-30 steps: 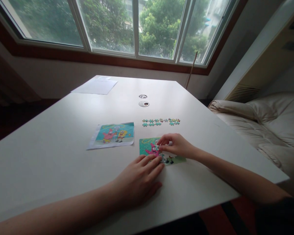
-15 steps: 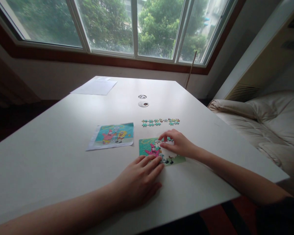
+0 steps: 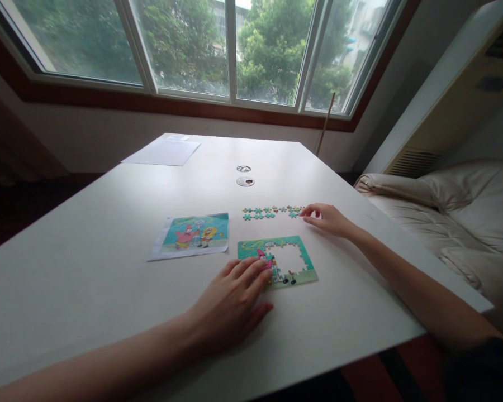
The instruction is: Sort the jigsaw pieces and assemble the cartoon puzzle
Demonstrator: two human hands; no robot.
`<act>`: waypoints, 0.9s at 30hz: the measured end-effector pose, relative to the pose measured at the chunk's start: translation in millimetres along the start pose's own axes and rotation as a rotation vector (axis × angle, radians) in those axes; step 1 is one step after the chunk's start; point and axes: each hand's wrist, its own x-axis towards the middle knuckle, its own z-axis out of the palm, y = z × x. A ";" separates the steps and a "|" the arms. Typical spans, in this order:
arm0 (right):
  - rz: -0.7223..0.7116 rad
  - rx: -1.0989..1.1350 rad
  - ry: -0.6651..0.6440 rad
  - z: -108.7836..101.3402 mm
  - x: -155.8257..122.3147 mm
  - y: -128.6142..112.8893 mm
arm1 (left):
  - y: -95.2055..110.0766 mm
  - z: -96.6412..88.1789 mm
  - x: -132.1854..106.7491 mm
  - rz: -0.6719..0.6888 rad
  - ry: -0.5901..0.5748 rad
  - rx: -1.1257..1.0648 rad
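Note:
A partly assembled jigsaw puzzle [image 3: 308, 277] with a cartoon picture lies on the white table; a white gap shows in its middle and right part. My left hand [image 3: 238, 293] rests flat over the puzzle's lower left, fingers stretched out and covering part of the pink figure. Beyond the puzzle, loose puzzle pieces [image 3: 258, 213] lie in short rows. My right hand [image 3: 329, 219] is at the right end of these rows, thumb and forefinger pinched close together on a puzzle piece [image 3: 300, 213], which the fingertips partly hide.
Left of the puzzle lies a printed reference picture [image 3: 195, 234] on paper. Two small round items [image 3: 245, 181] sit farther back on the table [image 3: 109, 279]. White paper [image 3: 163, 152] lies at the far left corner. A cream sofa [image 3: 456, 206] stands at the right.
My right hand has moved from the puzzle's gap away and to the right, to the loose pieces. My left hand has slid slightly left and stays on the puzzle.

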 end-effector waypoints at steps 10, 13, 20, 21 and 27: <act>0.147 -0.076 -0.045 -9.5 23.2 40.6 | -14.7 7.2 4.1 -0.144 0.002 0.029; 0.138 0.020 -0.080 -6.3 23.6 42.8 | -13.6 8.0 3.0 -0.151 -0.006 0.041; 0.072 0.092 -0.114 -1.1 13.3 33.7 | -13.1 6.5 2.8 -0.152 -0.024 0.052; 0.067 0.093 -0.117 -1.4 12.4 33.0 | -13.4 6.4 3.0 -0.153 -0.027 0.051; 0.062 0.086 -0.090 0.3 9.3 34.1 | -14.0 7.4 4.6 -0.165 -0.024 0.046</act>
